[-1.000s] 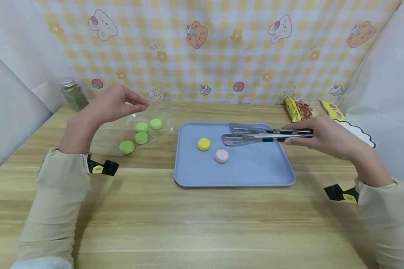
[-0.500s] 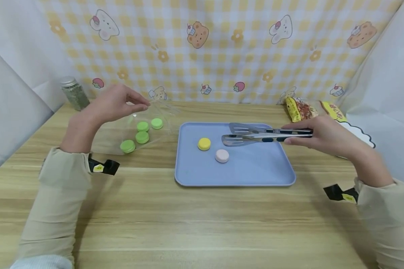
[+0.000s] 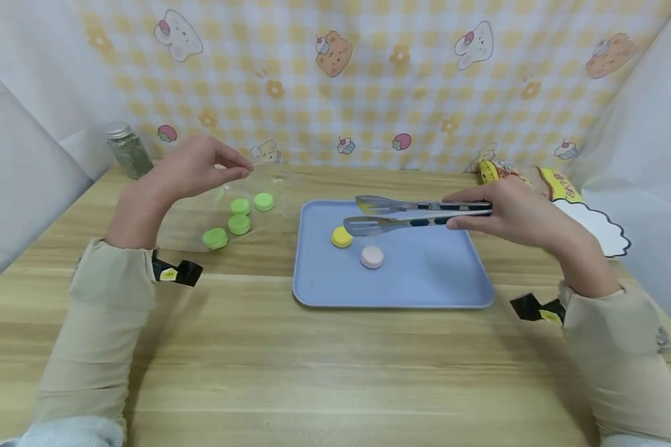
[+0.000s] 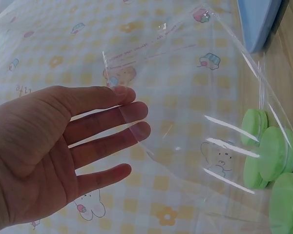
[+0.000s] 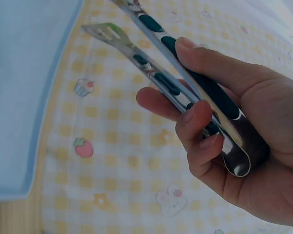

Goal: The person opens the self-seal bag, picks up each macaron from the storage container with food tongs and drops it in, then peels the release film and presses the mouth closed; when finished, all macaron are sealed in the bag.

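Note:
My left hand [image 3: 198, 167] pinches the upper edge of a clear plastic bag [image 4: 185, 112] between thumb and fingers. Several green macarons [image 3: 238, 224] lie inside the bag on the table. In my right hand [image 3: 514, 211] are metal serving tongs [image 3: 394, 222] with dark inlays on the handles, gripped by the thumb and curled fingers. The slotted ends of the tongs stand apart with nothing between them, over the left part of a blue tray [image 3: 447, 273]. On that tray rest a yellow macaron [image 3: 342, 237], partly overlapped by the tongs' tip in the head view, and a pale pink macaron [image 3: 371, 257].
A glass jar of green herbs [image 3: 128, 151] stands at the back left. Behind my right hand lie a yellow snack packet [image 3: 559, 184] and a white scallop-edged card [image 3: 595, 230]. A yellow checked cloth [image 3: 369, 81] hangs along the back of the wooden table [image 3: 335, 372].
My right hand has moved left with the tongs, so their tips now reach the yellow macaron in the head view. The left hand keeps its hold on the bag; the head view shifts slightly.

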### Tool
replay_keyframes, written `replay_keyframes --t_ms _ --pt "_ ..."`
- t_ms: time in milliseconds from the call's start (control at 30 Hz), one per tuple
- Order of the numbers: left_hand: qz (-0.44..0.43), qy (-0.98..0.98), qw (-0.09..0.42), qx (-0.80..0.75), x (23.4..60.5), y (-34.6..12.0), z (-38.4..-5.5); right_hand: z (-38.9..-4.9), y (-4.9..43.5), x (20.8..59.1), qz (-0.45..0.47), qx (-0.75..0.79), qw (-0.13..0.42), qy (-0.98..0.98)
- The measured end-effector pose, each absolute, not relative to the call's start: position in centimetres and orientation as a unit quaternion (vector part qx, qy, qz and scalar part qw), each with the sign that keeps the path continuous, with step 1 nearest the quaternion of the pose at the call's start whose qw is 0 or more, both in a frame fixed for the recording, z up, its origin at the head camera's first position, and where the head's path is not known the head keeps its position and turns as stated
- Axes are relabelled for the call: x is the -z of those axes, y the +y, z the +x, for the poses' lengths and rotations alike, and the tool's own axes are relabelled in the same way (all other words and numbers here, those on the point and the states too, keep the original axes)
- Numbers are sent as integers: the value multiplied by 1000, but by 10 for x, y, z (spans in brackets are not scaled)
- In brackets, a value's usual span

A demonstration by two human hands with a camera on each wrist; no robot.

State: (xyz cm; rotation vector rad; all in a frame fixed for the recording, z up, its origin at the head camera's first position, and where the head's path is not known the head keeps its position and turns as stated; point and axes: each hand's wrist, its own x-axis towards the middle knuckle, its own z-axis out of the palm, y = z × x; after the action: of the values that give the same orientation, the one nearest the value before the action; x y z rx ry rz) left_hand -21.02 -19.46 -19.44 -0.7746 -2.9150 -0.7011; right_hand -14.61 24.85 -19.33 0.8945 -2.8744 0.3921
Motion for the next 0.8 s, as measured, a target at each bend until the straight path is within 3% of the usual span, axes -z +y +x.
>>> replay_keyframes --t_ms 300,500,700,800 --pt "-260 -937 26 233 194 -196 -208 -161 218 184 322 -161 7 -933" --pt "-267 -937 41 223 192 -194 -208 -161 220 185 324 -159 14 -932" --pt "-259 -939 32 223 193 -191 -207 -162 218 191 305 -158 -22 -939" --pt "-255 -941 29 222 193 -190 -207 -160 216 195 320 -151 -7 -935"
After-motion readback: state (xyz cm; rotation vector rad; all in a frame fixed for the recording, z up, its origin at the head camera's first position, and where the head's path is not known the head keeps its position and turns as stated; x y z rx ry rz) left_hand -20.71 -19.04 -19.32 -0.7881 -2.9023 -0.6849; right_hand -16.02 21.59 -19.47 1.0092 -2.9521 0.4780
